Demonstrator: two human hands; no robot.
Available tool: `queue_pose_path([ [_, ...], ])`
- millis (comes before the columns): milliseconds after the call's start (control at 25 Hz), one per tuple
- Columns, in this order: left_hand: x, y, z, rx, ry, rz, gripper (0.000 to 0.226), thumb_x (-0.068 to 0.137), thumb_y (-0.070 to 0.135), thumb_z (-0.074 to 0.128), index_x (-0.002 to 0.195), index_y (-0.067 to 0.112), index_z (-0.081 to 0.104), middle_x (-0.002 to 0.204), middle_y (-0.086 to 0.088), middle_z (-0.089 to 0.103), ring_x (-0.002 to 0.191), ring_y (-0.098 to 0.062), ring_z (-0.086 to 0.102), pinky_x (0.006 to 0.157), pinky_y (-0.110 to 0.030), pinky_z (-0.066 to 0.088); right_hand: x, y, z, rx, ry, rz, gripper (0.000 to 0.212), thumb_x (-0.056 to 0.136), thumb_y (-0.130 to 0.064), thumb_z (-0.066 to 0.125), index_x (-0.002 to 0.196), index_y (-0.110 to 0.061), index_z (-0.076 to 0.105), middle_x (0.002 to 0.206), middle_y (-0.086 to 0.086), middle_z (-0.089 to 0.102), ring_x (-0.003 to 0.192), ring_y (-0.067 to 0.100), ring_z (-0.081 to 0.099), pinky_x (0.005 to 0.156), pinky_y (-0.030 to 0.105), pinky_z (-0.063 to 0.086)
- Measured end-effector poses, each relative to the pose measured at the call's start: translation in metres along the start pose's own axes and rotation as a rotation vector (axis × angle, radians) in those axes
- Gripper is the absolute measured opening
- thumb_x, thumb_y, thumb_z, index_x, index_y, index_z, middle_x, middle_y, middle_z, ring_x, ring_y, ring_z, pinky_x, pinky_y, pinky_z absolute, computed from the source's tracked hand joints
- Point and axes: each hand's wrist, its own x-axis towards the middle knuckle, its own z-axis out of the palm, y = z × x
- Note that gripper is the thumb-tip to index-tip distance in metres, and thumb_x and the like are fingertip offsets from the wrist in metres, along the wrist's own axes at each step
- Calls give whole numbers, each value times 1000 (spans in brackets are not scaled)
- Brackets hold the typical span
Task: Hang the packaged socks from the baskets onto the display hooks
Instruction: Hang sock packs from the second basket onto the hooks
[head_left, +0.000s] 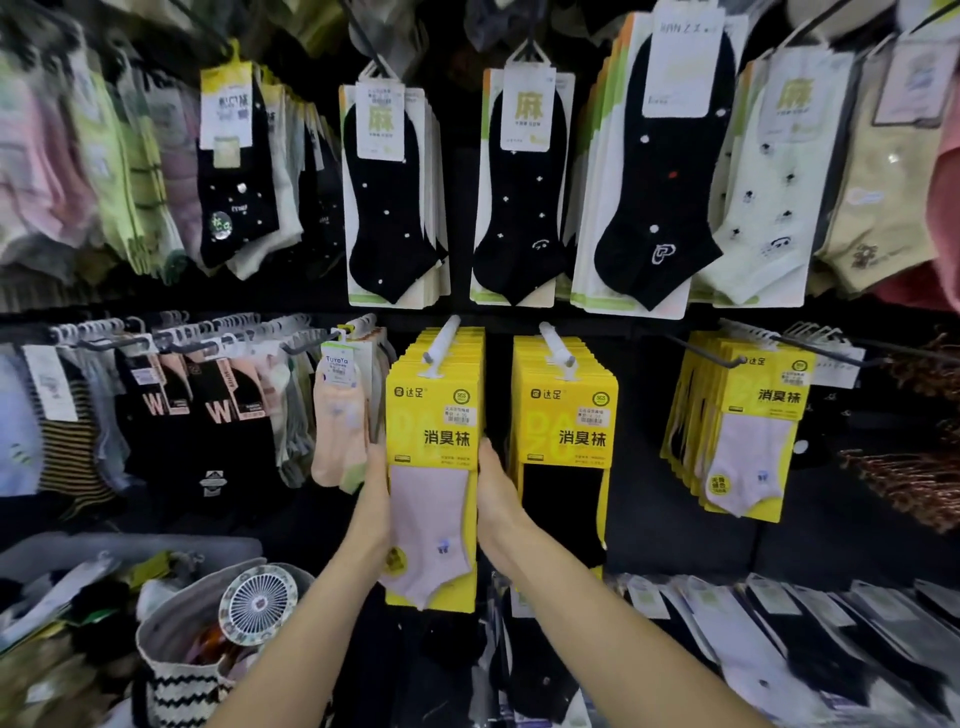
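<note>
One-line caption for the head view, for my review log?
Left hand and right hand grip the sides of the yellow sock packs hanging on a white hook.

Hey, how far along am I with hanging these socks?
Done: the front yellow pack looks threaded on the white hook, in front of a stack. In hand: left hand and right hand hold its sides. Left: more packs lie in the grey basket, lower left.
</note>
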Motion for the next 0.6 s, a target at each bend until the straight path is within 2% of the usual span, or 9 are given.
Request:
queue_pose_path([
  [80,3,-6,-1,-30,20,-9,42,95,53,35,85,28,68,73,12,73,64,1,68,62,-25,48,6,1,6,-12,39,-5,41,98,-50,29,93,-30,65,102,1,69,96,17,62,82,30,48],
  [120,5,-5,-2,-30,20,-23,44,94,54,35,84,27,69,74,10,74,65,-1,69,63,-26,48,6,0,7,-2,47,-19,41,98,-49,30,90,-29,65,98,1,70,94,16,62,78,28,48],
  [320,4,5,1,17,22,19,40,97,48,36,79,28,67,64,15,71,59,4,66,59,-22,45,5,-9,11,-39,73,-101,42,98,-50,29,78,-41,65,83,-11,69,83,6,60,69,21,43],
  [400,-2,12,4,20,2,-6,40,96,46,39,78,24,66,64,12,71,60,0,67,56,-23,48,3,-11,10,-35,71,-102,39,97,-51,30,97,-35,66,96,-3,69,93,12,61,81,27,47],
  [440,-4,15,4,13,0,-20,40,96,45,40,81,21,67,68,8,73,66,-5,69,59,-24,51,2,-9,7,-25,64,-112,40,96,-52,31,111,-33,63,105,-2,68,100,13,60,91,31,47],
  [480,-6,15,1,6,-2,-21,40,95,45,41,87,18,69,78,4,75,79,-11,70,68,-27,54,-3,-6,2,-24,43,-145,37,97,-50,32,122,-36,56,113,-8,64,105,8,58,96,29,46],
  [520,-9,13,-4,2,-4,3,40,95,46,42,97,17,69,93,-1,74,94,-17,67,82,-33,53,-10,1,-5,-40,10,-193,34,98,-46,32,130,-44,45,117,-20,58,105,-4,55,93,18,46],
  [560,-16,7,-9,12,6,57,40,95,46,41,108,18,67,108,-2,70,107,-19,62,94,-37,48,-20,10,-13,-57,-33,-221,32,99,-42,33,129,-52,34,115,-32,50,100,-19,49,84,6,43],
  [600,-28,-1,-14,45,42,140,41,93,47,41,117,20,62,121,0,64,117,-14,56,101,-33,42,-32,23,-22,-85,-74,-226,35,100,-39,33,130,-55,27,114,-41,42,97,-29,42,77,-2,39],
])
